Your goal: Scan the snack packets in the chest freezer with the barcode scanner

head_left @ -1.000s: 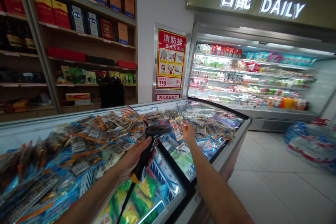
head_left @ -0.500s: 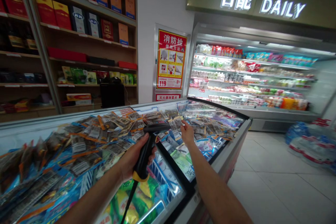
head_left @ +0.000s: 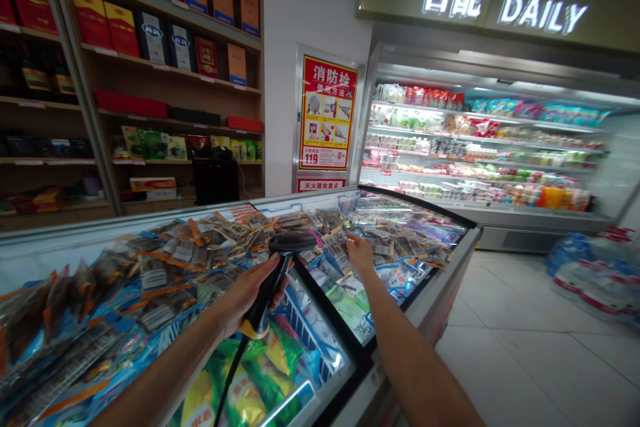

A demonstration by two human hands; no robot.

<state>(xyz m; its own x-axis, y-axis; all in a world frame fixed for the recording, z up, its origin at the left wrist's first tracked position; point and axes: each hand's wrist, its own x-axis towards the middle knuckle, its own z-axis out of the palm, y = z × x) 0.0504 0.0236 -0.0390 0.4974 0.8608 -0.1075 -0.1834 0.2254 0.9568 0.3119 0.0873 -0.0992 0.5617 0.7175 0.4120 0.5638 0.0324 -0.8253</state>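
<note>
My left hand (head_left: 250, 290) is wrapped round the handle of a black barcode scanner (head_left: 291, 242) with a yellow base, and its cable trails down toward me. The scanner's head points right, toward a small snack packet (head_left: 336, 247) with a printed label. Fingers of my right hand (head_left: 360, 255) pinch that packet by its right edge, tilting it up above the freezer's glass top. Many similar snack packets (head_left: 183, 247) lie spread across the glass around both hands.
A chest freezer (head_left: 425, 297) with a black-framed glass lid stands before me, with green and yellow bags (head_left: 250, 387) inside. Shelves with boxes (head_left: 120, 30) rise at the left. A lit fridge (head_left: 480, 153) stands behind, and bottled water packs (head_left: 595, 273) sit on the floor at right.
The barcode scanner in my left hand has shifted slightly left and its head has turned a little. My right hand keeps the snack packet, which now shows its label more toward the scanner.
</note>
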